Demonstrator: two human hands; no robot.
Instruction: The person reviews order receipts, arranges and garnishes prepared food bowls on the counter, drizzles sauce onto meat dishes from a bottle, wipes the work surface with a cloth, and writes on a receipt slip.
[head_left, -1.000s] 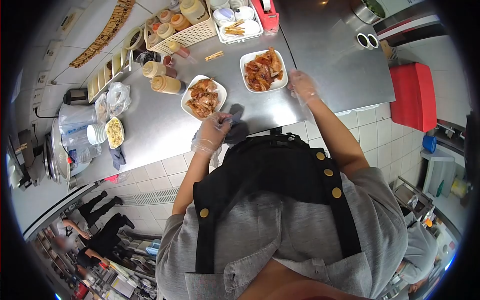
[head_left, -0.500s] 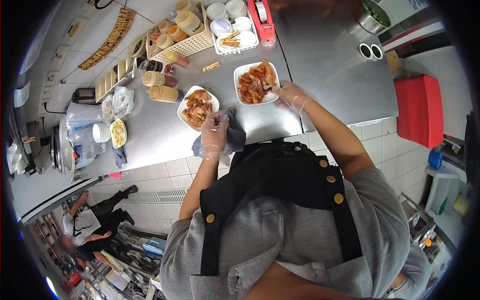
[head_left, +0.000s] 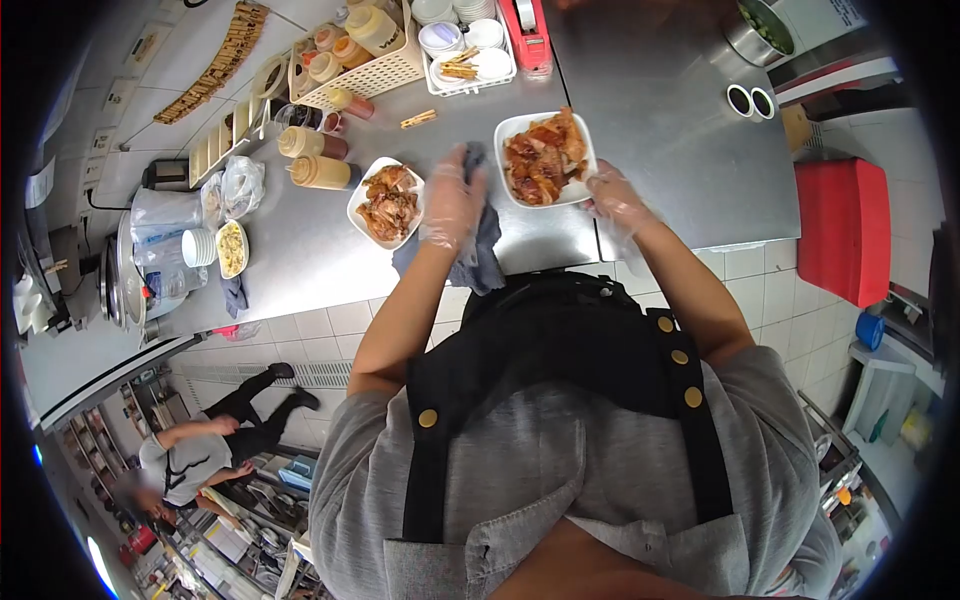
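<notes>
On the steel counter (head_left: 330,270), two white square bowls hold browned, cut meat. My right hand (head_left: 618,198), in a clear plastic glove, grips the lower right rim of the right bowl (head_left: 527,197), which looks slightly tilted. The left bowl (head_left: 362,222) rests on the counter just left of my left hand. A dark grey cloth (head_left: 482,262) lies partly beneath my left hand (head_left: 455,205), which is gloved too and blurred, its fingers pointing away from me over the cloth.
Sauce bottles (head_left: 325,172) and a beige basket (head_left: 385,78) of bottles stand at the back left. Beside them are a rack of small cups (head_left: 475,85) and a red tape dispenser (head_left: 527,40). Two dark sauce cups (head_left: 740,100) sit right. A co-worker (head_left: 195,460) is at lower left.
The right hand has taken hold of the right bowl and shifted it rightward. My left hand has moved forward with the cloth, which is spread wider.
</notes>
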